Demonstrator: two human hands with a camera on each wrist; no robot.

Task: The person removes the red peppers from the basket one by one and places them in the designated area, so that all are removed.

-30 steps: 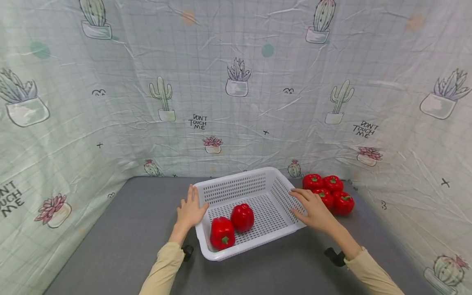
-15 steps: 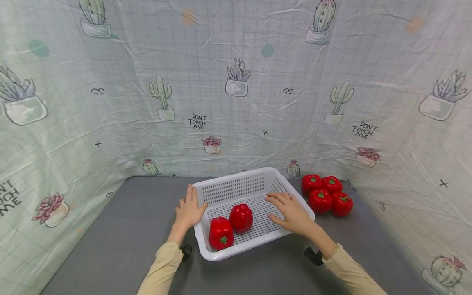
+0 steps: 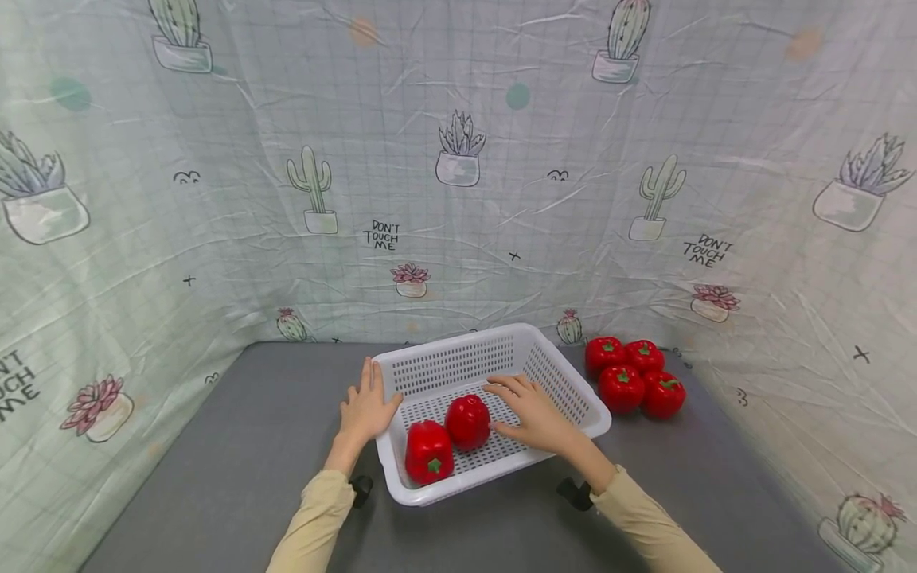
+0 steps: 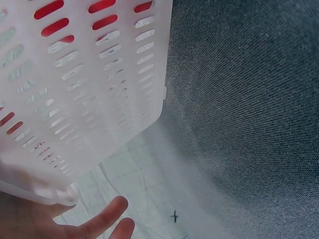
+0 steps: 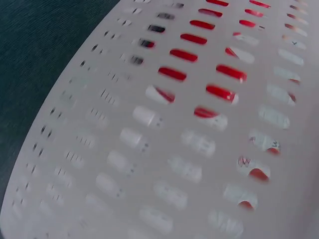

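A white slotted plastic basket (image 3: 501,469) stands on the grey table with two red bell peppers inside, one at the front left corner (image 3: 430,453) and one just right of it (image 3: 469,422). My left hand (image 3: 364,411) rests on the basket's left rim, fingers extended; the left wrist view shows its fingertips (image 4: 117,205) beyond the basket wall (image 4: 99,74). Over the basket's inside, my right hand (image 3: 533,414) spreads its fingers close to the right-hand pepper; contact is not plainly visible. The right wrist view shows the basket wall (image 5: 164,129), red showing through its slots.
Several more red bell peppers (image 3: 622,389) sit grouped on the table right of the basket. A cactus-print sheet (image 3: 458,239) encloses the back and sides. Grey table (image 3: 236,454) extends left and in front of the basket.
My right hand has moved left from the basket's right rim into the basket, toward the right-hand pepper. The left hand stays on the left rim; the peppers and basket look unmoved.
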